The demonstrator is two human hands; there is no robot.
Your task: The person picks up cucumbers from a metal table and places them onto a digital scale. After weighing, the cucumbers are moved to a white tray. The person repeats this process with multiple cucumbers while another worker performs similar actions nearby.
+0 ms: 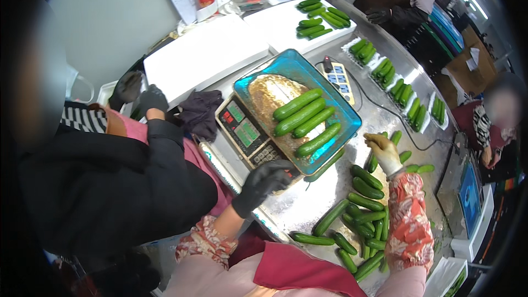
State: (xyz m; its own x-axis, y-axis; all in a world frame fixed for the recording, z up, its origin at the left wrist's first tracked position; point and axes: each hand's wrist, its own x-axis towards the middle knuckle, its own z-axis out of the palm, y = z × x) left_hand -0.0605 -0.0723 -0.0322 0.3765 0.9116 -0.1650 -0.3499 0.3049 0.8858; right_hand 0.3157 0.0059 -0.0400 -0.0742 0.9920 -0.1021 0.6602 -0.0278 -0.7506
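Observation:
My left hand (264,181), in a black glove, hovers at the keypad of a digital weighing scale (243,123), fingers bent with nothing visible in them. On the scale's blue tray (344,117), whose middle is worn and brownish, lie several cucumbers (301,117). To the right of the scale is my right hand (383,152), in a cream-coloured glove. Its fingers reach out over the metal table beside a loose cucumber (372,163), and I see nothing gripped. A heap of loose cucumbers (367,216) spreads below it, nearer my body. One more cucumber (326,167) lies partly hidden under the tray's edge.
White foam boxes (206,57) stand behind the scale, one bearing cucumbers (311,27). Packs of cucumbers (383,72) line the far edge. A power strip (338,80) trails a cable (381,109). A co-worker's gloved hands (152,99) are at left; other people stand beyond the table.

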